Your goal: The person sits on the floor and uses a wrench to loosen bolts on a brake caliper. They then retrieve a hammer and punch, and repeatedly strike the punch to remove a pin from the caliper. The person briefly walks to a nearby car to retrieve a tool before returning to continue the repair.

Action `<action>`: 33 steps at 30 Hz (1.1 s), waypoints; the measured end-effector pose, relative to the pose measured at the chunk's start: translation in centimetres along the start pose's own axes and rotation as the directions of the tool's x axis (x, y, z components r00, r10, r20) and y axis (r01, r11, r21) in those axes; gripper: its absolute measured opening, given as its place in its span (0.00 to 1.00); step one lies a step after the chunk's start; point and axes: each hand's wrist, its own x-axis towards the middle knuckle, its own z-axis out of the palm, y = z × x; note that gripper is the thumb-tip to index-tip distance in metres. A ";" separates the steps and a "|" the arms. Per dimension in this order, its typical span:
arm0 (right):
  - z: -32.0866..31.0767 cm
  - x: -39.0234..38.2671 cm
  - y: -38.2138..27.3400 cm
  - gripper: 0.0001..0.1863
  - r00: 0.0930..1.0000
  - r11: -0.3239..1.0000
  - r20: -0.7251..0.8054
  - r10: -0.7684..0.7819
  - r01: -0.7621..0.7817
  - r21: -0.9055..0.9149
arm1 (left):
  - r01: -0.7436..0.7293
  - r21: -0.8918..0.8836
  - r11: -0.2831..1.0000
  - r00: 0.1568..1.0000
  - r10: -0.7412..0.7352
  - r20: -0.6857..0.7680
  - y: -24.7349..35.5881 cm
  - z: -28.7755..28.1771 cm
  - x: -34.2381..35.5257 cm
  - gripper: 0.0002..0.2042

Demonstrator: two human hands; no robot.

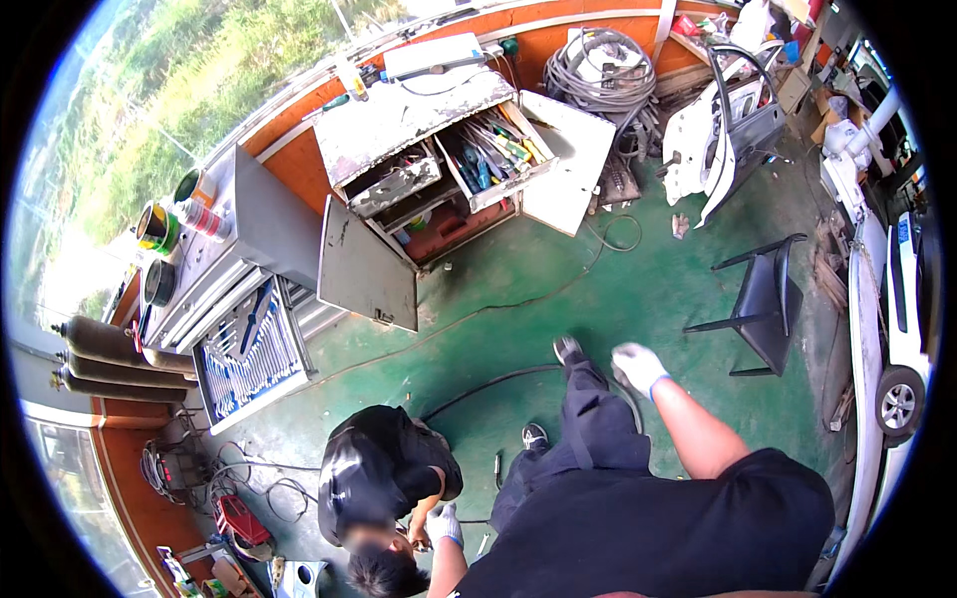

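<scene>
My right hand point(638, 366), in a white work glove, is held out over the green floor beside my leg. It is smeared by motion; I see nothing clearly held in it. In another white glove, my left hand point(444, 524) is low, close to a bent-over co-worker point(384, 473) in dark clothes. The co-worker's bare hand point(419, 538) is right beside my left glove. What my left fingers do is too small to tell. A slim dark tool point(497, 470) lies on the floor near my shoe point(535, 437), and a shiny metal tool point(483, 544) lies nearer.
Ahead stands a worn cabinet point(414, 110) with open doors and a drawer of tools point(498, 149). At left, a grey tool chest point(269, 214) has a drawer of wrenches point(254, 349) pulled out. A black chair point(763, 304), car door point(723, 130), black hose point(488, 384) and gas cylinders point(120, 369) are around.
</scene>
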 end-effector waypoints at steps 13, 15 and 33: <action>21.0 38.4 -42.9 0.23 0.844 0.562 0.320 -0.430 0.528 -0.637 | 0.106 0.745 0.659 0.972 -0.226 0.061 5.3 4.2 -4.6 0.23; 23.1 41.8 -44.8 0.20 0.919 0.641 0.344 -0.190 0.382 -0.666 | 0.293 0.405 0.866 0.956 -0.276 -0.100 15.0 5.9 -5.6 0.22; 10.8 30.7 -46.8 0.13 0.676 0.961 0.718 0.166 0.051 -0.270 | 0.383 -0.234 0.894 0.894 -0.423 -0.151 28.8 12.9 -5.2 0.15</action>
